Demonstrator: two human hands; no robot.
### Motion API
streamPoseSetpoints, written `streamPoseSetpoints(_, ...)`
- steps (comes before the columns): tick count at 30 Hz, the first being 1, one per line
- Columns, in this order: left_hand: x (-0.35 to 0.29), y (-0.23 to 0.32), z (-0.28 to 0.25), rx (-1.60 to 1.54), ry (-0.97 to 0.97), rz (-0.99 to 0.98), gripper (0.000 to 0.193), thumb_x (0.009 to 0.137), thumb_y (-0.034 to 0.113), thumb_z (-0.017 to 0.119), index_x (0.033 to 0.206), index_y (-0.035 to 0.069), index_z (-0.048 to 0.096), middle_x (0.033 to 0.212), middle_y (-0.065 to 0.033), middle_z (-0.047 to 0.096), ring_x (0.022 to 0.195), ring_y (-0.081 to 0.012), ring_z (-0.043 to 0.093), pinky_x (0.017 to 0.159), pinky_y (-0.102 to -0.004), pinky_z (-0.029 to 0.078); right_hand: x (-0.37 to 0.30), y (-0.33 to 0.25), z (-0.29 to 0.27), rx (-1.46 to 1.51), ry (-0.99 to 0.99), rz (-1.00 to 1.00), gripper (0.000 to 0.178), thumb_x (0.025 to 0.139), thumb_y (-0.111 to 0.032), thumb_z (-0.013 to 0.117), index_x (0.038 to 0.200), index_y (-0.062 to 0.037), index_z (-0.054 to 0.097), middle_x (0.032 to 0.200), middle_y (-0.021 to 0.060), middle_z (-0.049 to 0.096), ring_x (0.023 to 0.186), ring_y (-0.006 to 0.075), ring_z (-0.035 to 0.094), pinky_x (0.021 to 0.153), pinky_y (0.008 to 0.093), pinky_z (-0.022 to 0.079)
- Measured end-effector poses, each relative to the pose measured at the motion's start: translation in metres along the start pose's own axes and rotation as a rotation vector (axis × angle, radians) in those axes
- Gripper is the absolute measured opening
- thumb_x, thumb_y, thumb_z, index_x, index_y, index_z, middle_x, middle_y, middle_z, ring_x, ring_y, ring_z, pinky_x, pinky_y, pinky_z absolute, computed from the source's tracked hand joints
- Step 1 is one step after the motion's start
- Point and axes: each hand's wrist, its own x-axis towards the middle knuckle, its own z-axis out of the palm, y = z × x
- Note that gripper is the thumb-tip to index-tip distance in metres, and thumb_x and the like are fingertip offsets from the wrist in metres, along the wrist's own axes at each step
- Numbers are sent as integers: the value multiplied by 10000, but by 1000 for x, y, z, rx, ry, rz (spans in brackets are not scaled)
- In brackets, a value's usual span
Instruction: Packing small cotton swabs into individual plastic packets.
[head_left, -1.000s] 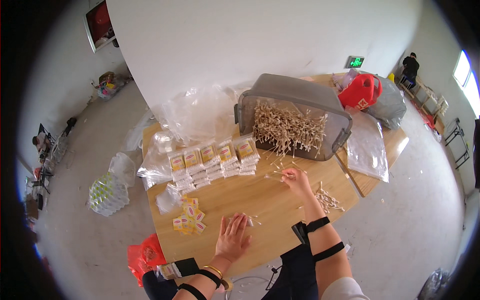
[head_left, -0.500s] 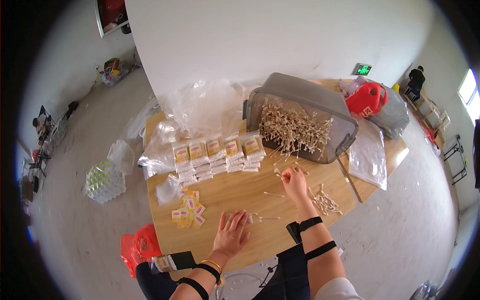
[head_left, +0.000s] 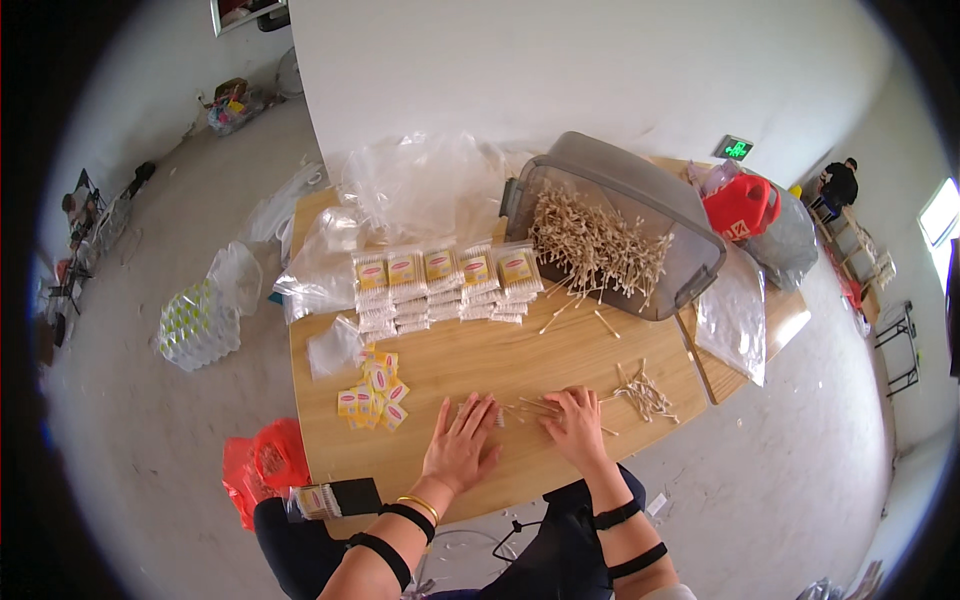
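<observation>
Where the wooden table (head_left: 520,360) runs nearest the person, a thin row of cotton swabs (head_left: 525,408) lies between the two hands, its long axis running roughly left to right along the table's near edge, the sticks pointing sideways from one hand toward the other. The left hand (head_left: 462,447) rests palm down with fingers spread and flat, its fingertips touching the left end of the row; it grasps nothing. The right hand (head_left: 577,425) is also palm down, fingers slightly curled over the right end of the swabs, pressing rather than gripping; whether any stick is pinched beneath it cannot be told. Both forearms come up from the lower edge, angled inward, each with dark straps, the left wrist bearing a gold bangle (head_left: 420,507). A small loose heap of swabs (head_left: 645,393) lies just to the right of the right hand. Farther back, a grey plastic bin (head_left: 640,195) tipped on its side spills many swabs, beside a row of packed swab bags (head_left: 440,285) and small yellow labels (head_left: 372,392).
</observation>
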Motion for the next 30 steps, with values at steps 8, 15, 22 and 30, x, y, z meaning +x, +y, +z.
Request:
streamPoseSetpoints(8,-3,-1,5,-16,17,-17,696,963,455,500,1545,102,351,1603,-77,328,1514,-249,247,1246,-529,109,21,-3,33,134,92,161,150,795,-120,768,931,-117,706,942,62,623,1007,313,551,853,432,441)
streamPoseSetpoints(15,-7,-5,5,-51,42,-15,698,968,455,522,1549,112,345,1598,-98,330,1504,-268,264,1234,-545,139,26,-38,23,60,2,5,197,791,-135,793,971,-107,719,960,88,635,1020,316,556,883,422,449)
streamPoseSetpoints(22,-5,-4,5,-78,68,0,682,957,435,543,1533,110,377,1573,-101,360,1482,-267,304,1234,-546,158,44,-4,36,285,-78,51,141,798,-109,755,930,-125,709,865,64,649,940,306,582,863,443,442)
streamPoseSetpoints(30,-7,-8,11,-100,84,2,751,940,424,555,1540,34,327,1585,-138,327,1494,-291,279,1243,-542,141,61,-40,56,222,-75,-132,52,846,-95,724,895,-83,710,889,71,661,898,301,589,801,404,469)
